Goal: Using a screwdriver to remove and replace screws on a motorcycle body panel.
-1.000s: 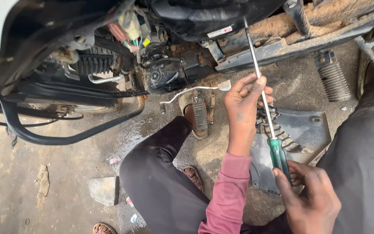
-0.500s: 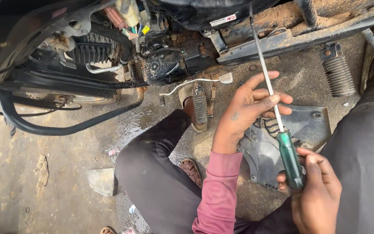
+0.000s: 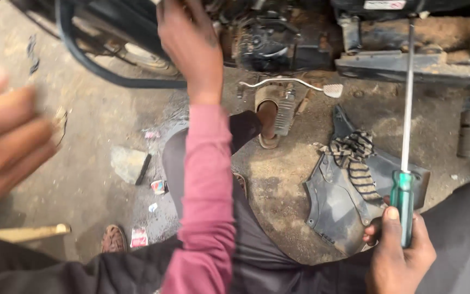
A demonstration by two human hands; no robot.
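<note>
Near the lower right of the dirt floor (image 3: pixel 99 136), the right hand (image 3: pixel 401 256) is clamped round the green handle of a long screwdriver (image 3: pixel 407 136), whose shaft stands upright with its tip at the motorcycle frame's (image 3: pixel 409 65) lower edge. Just beside it lie a dark plastic cover (image 3: pixel 335 201) and a striped rag (image 3: pixel 357 158). Well apart, the left hand (image 3: pixel 191 41), pink-sleeved, reaches up into the engine (image 3: pixel 267 41); I cannot tell its grip, and a blurred other hand (image 3: pixel 6 136) crowds the left edge.

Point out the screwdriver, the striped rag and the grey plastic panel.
screwdriver (image 3: pixel 402 204): head view, on the green handle above the gripping right hand.
striped rag (image 3: pixel 357 158): head view, on its bunched middle.
grey plastic panel (image 3: pixel 333 209): head view, on its bare inner face, lower left.
</note>
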